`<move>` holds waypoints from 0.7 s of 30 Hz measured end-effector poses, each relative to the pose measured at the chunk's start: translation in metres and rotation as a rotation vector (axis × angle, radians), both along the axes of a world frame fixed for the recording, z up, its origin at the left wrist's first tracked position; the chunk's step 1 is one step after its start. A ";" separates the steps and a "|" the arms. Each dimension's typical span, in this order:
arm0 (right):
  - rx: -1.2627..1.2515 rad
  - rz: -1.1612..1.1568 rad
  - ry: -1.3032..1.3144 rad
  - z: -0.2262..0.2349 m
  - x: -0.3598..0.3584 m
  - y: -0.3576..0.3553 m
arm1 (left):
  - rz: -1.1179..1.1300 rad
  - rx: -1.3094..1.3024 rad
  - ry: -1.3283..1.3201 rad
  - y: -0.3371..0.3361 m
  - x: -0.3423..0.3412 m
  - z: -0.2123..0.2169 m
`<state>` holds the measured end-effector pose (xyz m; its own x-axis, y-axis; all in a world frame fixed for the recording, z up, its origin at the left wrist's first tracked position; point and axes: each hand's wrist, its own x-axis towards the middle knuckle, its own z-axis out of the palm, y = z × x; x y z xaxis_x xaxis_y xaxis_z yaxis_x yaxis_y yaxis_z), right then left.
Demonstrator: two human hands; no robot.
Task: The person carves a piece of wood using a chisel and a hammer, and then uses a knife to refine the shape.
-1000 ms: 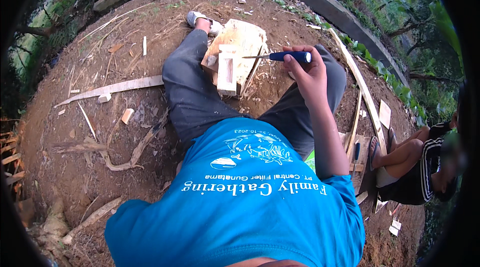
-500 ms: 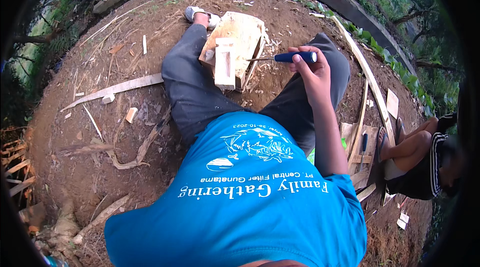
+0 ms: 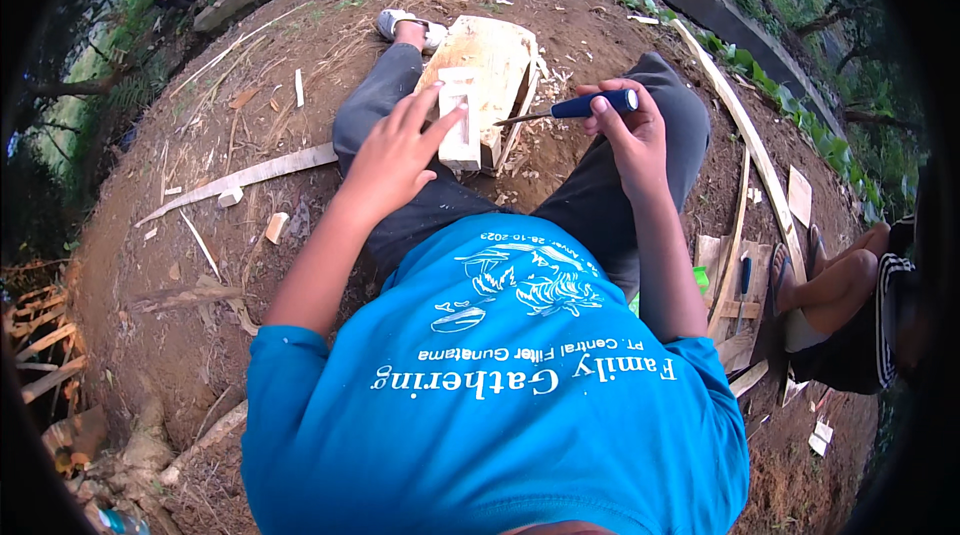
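Seated on bare dirt, legs stretched out, with a pale wooden block [image 3: 460, 125] propped against a larger slab of light wood [image 3: 495, 60] between the knees; left hand [image 3: 395, 155] laid on the block's near-left side, fingers spread and loose, fingertips touching its edge rather than gripping; right hand [image 3: 630, 130] closed in a fist round the blue handle of a chisel [image 3: 565, 110], thumb on top. Chisel lying nearly level, long axis running right to left and a little downward, blade tip aimed at the block's right face, apparently just short of the wood or barely touching; exact contact not clear from here. Block standing with its long axis roughly along the legs, near end toward the body. For a clean cut, probably best to press the left palm firmly down so the block cannot skid, keep those fingers behind and away from the blade's line, hold the blade at a shallow angle and take thin shavings. Scattered around: wood chips [image 3: 275, 227], a long thin strip [image 3: 240, 177] on the left, planks [image 3: 740, 185] on the right, another person's leg [image 3: 840, 280] at the right edge.
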<state>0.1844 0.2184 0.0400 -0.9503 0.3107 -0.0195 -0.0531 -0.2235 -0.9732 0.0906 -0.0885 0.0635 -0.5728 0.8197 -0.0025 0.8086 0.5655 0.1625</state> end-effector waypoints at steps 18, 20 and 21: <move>-0.043 -0.079 0.065 -0.009 -0.006 -0.002 | -0.022 0.485 -0.560 0.032 -0.054 0.015; -0.046 -0.057 0.073 -0.012 -0.006 -0.002 | -0.020 0.547 -0.626 0.037 -0.052 0.001; -0.046 -0.051 0.068 -0.013 -0.007 -0.003 | -0.019 0.577 -0.661 0.037 -0.053 -0.010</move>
